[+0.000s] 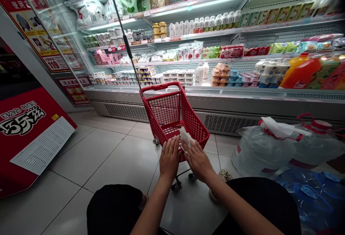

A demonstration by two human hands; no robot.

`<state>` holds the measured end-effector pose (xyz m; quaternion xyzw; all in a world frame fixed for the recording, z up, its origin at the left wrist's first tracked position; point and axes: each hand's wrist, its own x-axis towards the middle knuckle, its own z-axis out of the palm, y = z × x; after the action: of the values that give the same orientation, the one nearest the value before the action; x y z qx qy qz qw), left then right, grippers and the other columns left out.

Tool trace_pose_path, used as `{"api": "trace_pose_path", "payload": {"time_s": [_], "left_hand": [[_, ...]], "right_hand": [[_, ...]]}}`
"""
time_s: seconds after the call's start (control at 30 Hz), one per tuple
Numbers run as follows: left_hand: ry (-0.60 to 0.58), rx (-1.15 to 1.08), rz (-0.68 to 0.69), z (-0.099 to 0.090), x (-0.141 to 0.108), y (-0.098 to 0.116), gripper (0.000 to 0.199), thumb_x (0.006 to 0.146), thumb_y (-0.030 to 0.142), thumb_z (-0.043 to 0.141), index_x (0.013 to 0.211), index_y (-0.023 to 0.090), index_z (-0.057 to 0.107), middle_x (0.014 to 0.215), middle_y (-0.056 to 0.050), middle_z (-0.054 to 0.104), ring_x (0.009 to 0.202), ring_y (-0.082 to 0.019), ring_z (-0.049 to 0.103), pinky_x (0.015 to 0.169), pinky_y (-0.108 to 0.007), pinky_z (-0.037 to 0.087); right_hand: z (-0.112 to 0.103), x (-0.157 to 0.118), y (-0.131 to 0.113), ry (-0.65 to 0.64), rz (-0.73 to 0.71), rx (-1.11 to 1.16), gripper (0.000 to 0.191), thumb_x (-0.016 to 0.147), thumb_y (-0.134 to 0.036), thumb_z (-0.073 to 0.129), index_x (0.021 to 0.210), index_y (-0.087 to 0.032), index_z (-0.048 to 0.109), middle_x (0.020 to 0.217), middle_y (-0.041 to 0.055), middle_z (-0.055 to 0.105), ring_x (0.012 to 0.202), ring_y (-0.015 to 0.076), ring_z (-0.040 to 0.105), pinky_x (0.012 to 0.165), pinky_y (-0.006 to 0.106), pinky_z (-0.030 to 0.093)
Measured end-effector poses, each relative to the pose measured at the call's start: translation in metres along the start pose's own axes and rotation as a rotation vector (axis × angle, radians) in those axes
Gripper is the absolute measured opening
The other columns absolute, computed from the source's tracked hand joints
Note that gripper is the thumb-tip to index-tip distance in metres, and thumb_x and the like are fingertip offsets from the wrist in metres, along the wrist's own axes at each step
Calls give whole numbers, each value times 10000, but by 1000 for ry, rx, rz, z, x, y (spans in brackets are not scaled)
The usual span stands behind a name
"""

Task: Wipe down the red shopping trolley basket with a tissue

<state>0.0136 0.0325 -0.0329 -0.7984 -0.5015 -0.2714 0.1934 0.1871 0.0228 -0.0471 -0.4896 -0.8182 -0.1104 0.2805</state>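
Observation:
A small red plastic shopping cart (192,120) stands upright between my knees and the fridge, its basket facing me. At the basket's near edge lies my left hand (169,157), open, its fingers stretched out side by side and pointing away from me. Beside it, my right hand (198,159) holds a crumpled white wipe (185,134) by the same edge. Part of the wipe sticks out past the fingers; the rest is hidden beneath them. A thin pole (126,44) with a dark grip rises at the cart's far left corner.
An open fridge shelf (172,95) with dairy cups and bottles runs behind the cart. Large bagged water bottles (261,152) and blue water bottles (309,192) stand at the right. A red freezer (27,159) stands at the left on the tiled floor (107,163).

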Motion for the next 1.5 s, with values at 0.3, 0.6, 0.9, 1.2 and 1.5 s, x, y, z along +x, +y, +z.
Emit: {"api": "trace_pose_path", "payload": {"time_s": [0.3,0.6,0.9,1.2,1.5], "left_hand": [[2,-26,133,-20,-6,-6,827,1055,251,472,1676,139,-62,1628,-107,464,1485,-232,466,1261,-440,363],[-27,-115,191,-23,-8,16,760,1051,247,464,1683,156,51,1666,-93,405,1536,-220,388,1276,-439,337],[-5,-150,233,-10,-4,34,755,1050,257,455,1681,146,55,1695,-137,334,1573,-229,316,1268,-455,336],[-105,-21,142,-19,36,-36,754,1027,546,513,1674,296,215,1736,-38,240,1603,-286,232,1316,-517,188],[-104,-26,56,5,47,5,852,983,554,556,1681,227,192,1749,-61,201,1605,-324,210,1310,-505,225]], "right_hand": [[-21,-15,25,-60,-157,-11,646,1102,-275,354,1684,-259,73,1671,22,379,1541,210,363,1320,500,199],[-30,-16,99,-76,170,-58,546,1131,-378,219,1668,-284,199,1607,-3,485,1508,238,425,1308,563,196],[-21,-28,6,5,41,116,585,1124,-328,309,1680,-240,151,1672,46,375,1570,231,302,1296,525,273],[-33,-39,59,-132,108,112,551,1131,-359,232,1674,-336,138,1676,-39,353,1570,210,297,1315,532,191],[-14,-9,38,-24,348,-10,576,1127,-406,199,1682,-265,143,1674,22,372,1562,233,321,1286,522,268]]}}
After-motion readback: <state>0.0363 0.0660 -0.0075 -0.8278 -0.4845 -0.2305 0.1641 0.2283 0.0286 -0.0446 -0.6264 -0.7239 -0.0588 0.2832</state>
